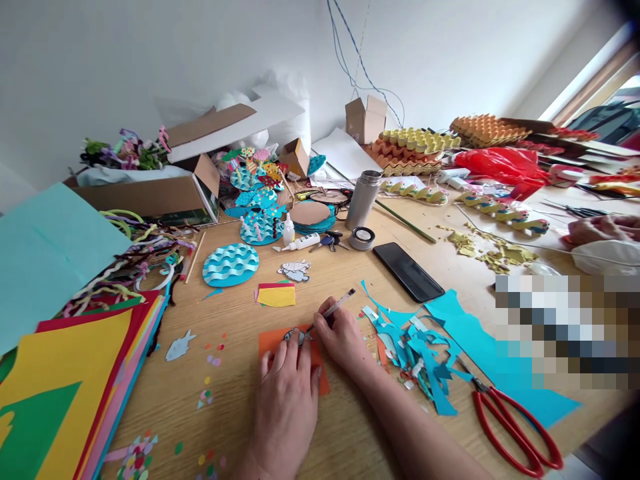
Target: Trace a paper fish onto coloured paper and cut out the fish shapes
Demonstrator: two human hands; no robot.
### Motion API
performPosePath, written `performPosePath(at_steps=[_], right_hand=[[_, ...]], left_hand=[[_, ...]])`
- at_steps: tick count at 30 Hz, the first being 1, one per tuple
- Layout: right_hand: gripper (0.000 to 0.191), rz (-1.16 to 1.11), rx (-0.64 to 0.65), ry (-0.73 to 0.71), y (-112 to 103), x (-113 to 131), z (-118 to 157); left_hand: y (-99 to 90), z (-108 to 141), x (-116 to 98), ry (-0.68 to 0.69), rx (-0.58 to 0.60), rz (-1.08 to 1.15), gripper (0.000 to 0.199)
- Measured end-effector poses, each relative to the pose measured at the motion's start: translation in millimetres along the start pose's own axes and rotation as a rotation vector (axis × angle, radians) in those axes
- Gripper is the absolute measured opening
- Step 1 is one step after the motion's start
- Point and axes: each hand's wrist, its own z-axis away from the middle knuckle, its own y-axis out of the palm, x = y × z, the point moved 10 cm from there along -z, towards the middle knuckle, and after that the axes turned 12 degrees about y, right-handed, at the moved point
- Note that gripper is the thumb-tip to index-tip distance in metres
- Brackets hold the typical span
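An orange sheet (320, 381) lies on the wooden table in front of me, partly under both hands. My left hand (287, 393) rests flat over it, fingers spread and pressing on a small fish cutout (295, 335) on the sheet. My right hand (345, 339) is closed round a pen (340, 302), its tip down at the fish's right edge. Just beyond lie yellow and red paper pieces (277, 295) and grey fish cutouts (296, 269). Another fish cutout (180, 346) lies to the left.
Red-handled scissors (515, 427), blue scraps (425, 357) and a phone (409, 272) are at the right. A metal bottle (364, 200) stands behind. Coloured sheets (75, 373) fill the left. Another person's hand (603, 230) shows at the far right.
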Motion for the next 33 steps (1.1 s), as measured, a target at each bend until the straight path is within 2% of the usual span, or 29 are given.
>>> performPosePath(at_steps=[11,21,33], right_hand=[[0.012,0.019,-0.061,0.013,-2.3,-6.6,-1.6],[0.013,0.005,-0.034,-0.007,-3.1,-0.9,-0.2],[0.011,-0.019,-0.052,0.036,-5.8,-3.2,-0.7]], left_hand=[[2.0,-1.7,1.3,-0.01,0.015,0.013,0.034],[3.0,-2.5,3.0,-0.033,0.031,0.046,0.033],[3.4,-2.5,2.6,-0.024,0.025,0.037,0.033]])
